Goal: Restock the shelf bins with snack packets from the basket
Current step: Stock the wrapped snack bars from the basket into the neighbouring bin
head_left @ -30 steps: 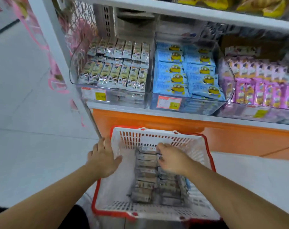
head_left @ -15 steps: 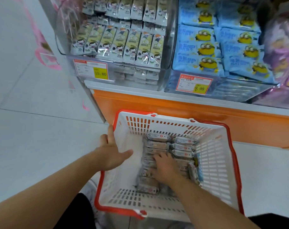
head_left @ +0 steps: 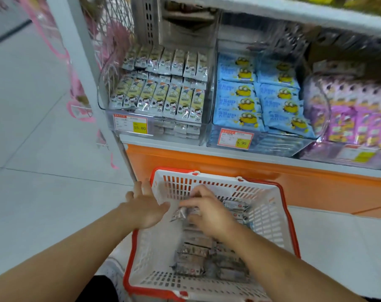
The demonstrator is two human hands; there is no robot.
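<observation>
A white basket with a red rim (head_left: 281,216) sits on the floor below the shelf, holding several silvery snack packets (head_left: 193,253) in rows. My right hand (head_left: 209,212) is over the basket and grips a bunch of packets (head_left: 181,213), lifted above the rest. My left hand (head_left: 146,208) is at the basket's left wall with fingers spread, its thumb toward the lifted packets. Above stands a clear shelf bin (head_left: 128,125) filled with the same kind of packets (head_left: 161,99).
Beside that bin is a clear bin of blue packets (head_left: 259,97), then one of purple packets (head_left: 357,118). Price tags (head_left: 130,126) hang on the bin fronts. An orange base panel (head_left: 228,171) runs under the shelf. Pale floor tiles (head_left: 43,171) lie to the left.
My right hand, which was pressed down among the packets, has closed round a bunch and raised it. My left hand has shifted along the basket's left wall. The view tilted up.
</observation>
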